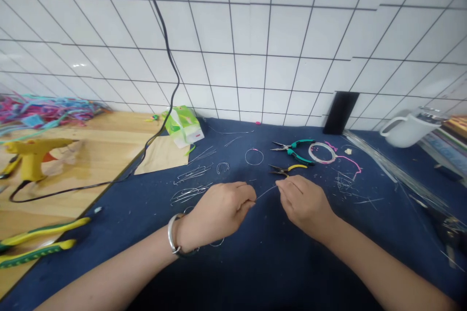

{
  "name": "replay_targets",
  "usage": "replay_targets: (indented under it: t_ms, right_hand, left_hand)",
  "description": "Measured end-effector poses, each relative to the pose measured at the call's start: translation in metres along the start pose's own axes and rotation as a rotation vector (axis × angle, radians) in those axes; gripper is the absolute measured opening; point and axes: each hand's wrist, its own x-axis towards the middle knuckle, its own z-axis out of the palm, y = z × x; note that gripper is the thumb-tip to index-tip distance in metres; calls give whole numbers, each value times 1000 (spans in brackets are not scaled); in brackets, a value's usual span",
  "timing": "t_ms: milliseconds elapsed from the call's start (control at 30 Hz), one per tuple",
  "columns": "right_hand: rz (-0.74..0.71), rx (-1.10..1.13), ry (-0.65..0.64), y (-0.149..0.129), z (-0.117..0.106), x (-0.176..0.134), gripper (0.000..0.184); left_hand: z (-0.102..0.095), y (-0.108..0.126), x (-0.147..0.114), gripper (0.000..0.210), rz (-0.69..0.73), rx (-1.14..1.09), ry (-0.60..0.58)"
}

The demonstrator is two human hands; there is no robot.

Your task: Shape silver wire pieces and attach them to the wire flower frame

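Note:
A thin piece of wire (266,192) stretches between my two hands above the dark blue mat (255,272). My left hand (228,206), with a silver bangle at the wrist, pinches one end. The other end is pinched in the fingers of my right hand (304,204). Just beyond the right hand lie yellow-handled pliers (292,168) and teal-handled long-nose pliers (297,148). A wire ring (254,157) with a bit of pink on it rests farther back. Bent wire pieces (191,193) lie left of my left hand, partly hidden by it.
At left, a yellow glue gun (31,153) and green-yellow pliers (40,243) rest on a wooden surface. A black cable (166,43) hangs before the tiled wall. A tissue pack (184,124), a round white-rimmed dish (322,153), wire bundles (394,165) and a white mug (410,129) stand around.

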Motion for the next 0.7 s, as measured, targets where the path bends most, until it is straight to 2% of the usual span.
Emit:
replay_targets:
  t_ms: [133, 267, 400, 467, 567, 633, 700]
  right_hand:
    - [24, 0, 42, -1, -3, 1, 17]
    - [38, 33, 107, -2, -6, 3, 18]
    - [117, 162, 138, -12, -8, 3, 15]
    - [179, 279, 142, -20, -8, 4, 14]
    - [295, 477, 97, -28, -9, 7, 16]
    - [438, 618, 35, -28, -11, 10, 16]
    - [618, 769, -32, -25, -12, 12, 19]
  left_hand:
    - [10, 10, 2, 10, -136, -369, -49]
    - [29, 27, 4, 8, -360, -944, -132]
    - [51, 47, 2, 11, -433, -1384, -33]
    - [59, 54, -1, 12, -427, -1500, 0]
    - [61, 58, -3, 13, -420, -1556, -16]
    - [56, 54, -3, 13, -414, -1525, -15]
    - [49, 47, -1, 13, -400, -1451, 45]
